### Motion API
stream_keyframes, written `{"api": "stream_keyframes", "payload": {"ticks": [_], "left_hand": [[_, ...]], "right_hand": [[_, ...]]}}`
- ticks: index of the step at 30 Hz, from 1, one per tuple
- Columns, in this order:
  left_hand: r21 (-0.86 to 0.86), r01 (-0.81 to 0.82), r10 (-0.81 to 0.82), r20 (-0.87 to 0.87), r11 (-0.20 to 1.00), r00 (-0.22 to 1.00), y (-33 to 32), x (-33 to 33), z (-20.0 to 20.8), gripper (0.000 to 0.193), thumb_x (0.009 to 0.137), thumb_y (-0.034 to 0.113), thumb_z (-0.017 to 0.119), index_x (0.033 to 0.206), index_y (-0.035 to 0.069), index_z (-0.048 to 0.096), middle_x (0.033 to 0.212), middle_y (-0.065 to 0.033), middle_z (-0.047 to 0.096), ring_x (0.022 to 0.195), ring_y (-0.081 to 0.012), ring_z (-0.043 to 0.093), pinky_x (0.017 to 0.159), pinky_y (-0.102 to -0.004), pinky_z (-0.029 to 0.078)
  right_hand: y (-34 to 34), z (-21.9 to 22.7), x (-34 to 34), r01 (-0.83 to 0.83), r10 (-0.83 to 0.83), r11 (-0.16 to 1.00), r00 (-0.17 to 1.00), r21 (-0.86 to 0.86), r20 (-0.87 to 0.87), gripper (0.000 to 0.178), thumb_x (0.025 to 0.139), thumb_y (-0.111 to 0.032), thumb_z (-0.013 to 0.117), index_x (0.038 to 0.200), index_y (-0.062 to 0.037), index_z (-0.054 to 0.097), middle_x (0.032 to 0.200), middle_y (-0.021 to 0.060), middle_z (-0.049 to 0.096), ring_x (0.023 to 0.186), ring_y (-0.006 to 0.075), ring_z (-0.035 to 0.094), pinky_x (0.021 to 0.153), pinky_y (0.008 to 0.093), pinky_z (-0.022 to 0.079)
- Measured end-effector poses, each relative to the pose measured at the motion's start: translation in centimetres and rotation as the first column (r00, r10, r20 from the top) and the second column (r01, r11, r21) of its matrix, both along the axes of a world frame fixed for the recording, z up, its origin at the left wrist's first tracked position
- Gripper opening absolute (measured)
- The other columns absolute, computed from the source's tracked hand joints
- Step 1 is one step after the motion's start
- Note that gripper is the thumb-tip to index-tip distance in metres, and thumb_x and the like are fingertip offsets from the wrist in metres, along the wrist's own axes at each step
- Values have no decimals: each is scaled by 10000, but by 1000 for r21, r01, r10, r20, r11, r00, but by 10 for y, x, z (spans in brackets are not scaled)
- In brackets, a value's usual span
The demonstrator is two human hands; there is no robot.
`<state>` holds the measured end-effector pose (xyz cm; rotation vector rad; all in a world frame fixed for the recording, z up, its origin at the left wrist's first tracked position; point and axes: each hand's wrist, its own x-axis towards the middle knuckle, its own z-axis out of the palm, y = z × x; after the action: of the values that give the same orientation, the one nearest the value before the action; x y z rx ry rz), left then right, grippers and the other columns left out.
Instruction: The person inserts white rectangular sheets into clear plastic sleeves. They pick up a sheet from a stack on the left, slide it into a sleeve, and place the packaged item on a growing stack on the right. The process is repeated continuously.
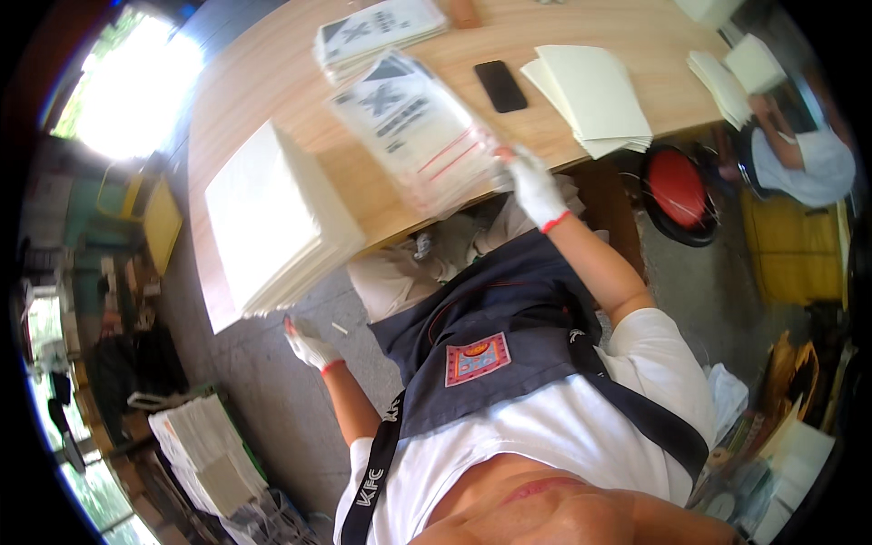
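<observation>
My right hand (538, 189), in a white glove with a red cuff, pinches the right edge of a stack of printed clear plastic bags (409, 136). The bags lie at a slant on the table, and their near end looks blurred and reaches the table edge. Below the table's left corner is my left hand (312, 347), gloved the same way, its fingers stretched out and nothing in them. Those fingers are close to the near edge of a tall stack of white sheets (277, 213); whether they touch it I cannot tell.
Behind the bags lies a second printed stack (381, 32). A black phone (500, 86) and a fanned pile of white sheets (595, 95) rest on the wooden table (263, 68). At right are a red-seated stool (679, 186) and another person (804, 159). A crate of paper (204, 450) stands lower left.
</observation>
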<state>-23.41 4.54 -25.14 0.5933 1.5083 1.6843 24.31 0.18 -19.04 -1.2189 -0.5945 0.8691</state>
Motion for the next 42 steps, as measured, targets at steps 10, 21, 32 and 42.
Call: {"api": "stream_keyframes", "payload": {"ticks": [10,21,32,42], "left_hand": [[-62,585,-560,-386,809,733,-32,122,-32,234,871,40,457,1051,-14,596,1014,-81,612,914,-153,550,827,-281,429],[-63,859,-356,-924,509,143,32,269,109,156,831,129,539,956,96,627,915,-113,612,880,-286,566,748,-368,455],[-657,322,-413,-708,681,-572,108,323,89,305,761,179,591,1063,159,551,1131,-80,549,994,-273,569,764,-419,502],[-454,615,-500,-859,645,-111,123,282,62,269,714,67,531,967,155,563,1001,-57,562,993,-255,533,792,-383,465]], "right_hand": [[-72,-28,191,153,-305,926,842,-344,-444,285,928,-277,424,1041,-36,524,891,148,613,715,221,635,561,301,554],[-63,-27,214,353,-414,909,726,-219,-549,266,892,-299,518,1065,-96,515,900,120,609,691,216,623,529,305,547],[-82,9,214,219,-214,976,943,-7,-257,152,913,-130,400,960,-26,499,808,141,604,492,137,518,370,245,381],[-98,24,78,-339,273,941,741,10,-613,352,797,-33,476,1134,67,446,1003,172,597,819,212,644,660,261,547]]}}
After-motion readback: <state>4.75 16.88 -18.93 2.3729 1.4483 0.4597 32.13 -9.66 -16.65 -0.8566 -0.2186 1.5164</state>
